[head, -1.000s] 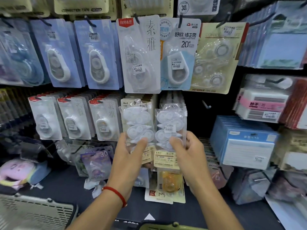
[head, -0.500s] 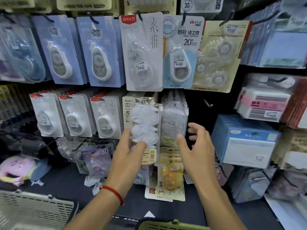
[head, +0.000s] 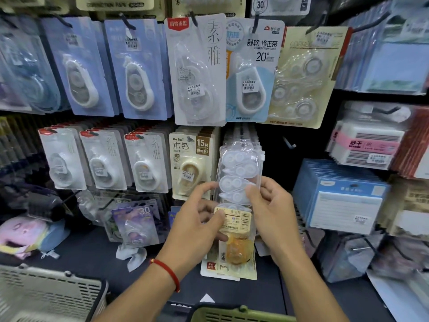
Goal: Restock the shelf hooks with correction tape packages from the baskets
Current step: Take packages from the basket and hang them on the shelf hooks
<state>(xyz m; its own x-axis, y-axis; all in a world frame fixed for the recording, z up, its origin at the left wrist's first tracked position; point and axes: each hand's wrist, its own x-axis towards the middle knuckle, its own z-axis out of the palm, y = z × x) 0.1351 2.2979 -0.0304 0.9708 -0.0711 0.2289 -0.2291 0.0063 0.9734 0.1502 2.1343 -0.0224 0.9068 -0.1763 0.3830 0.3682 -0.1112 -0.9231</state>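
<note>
Your left hand (head: pixel 197 225) and right hand (head: pixel 272 213) both pinch a clear multipack of correction tapes (head: pixel 239 182) just below its full hook, not yet hung; baskets wait below.

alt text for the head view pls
Both hands, left hand and right hand, hold a clear correction tape pack at hooks full of tape packages, with a grey basket at lower left.
</note>
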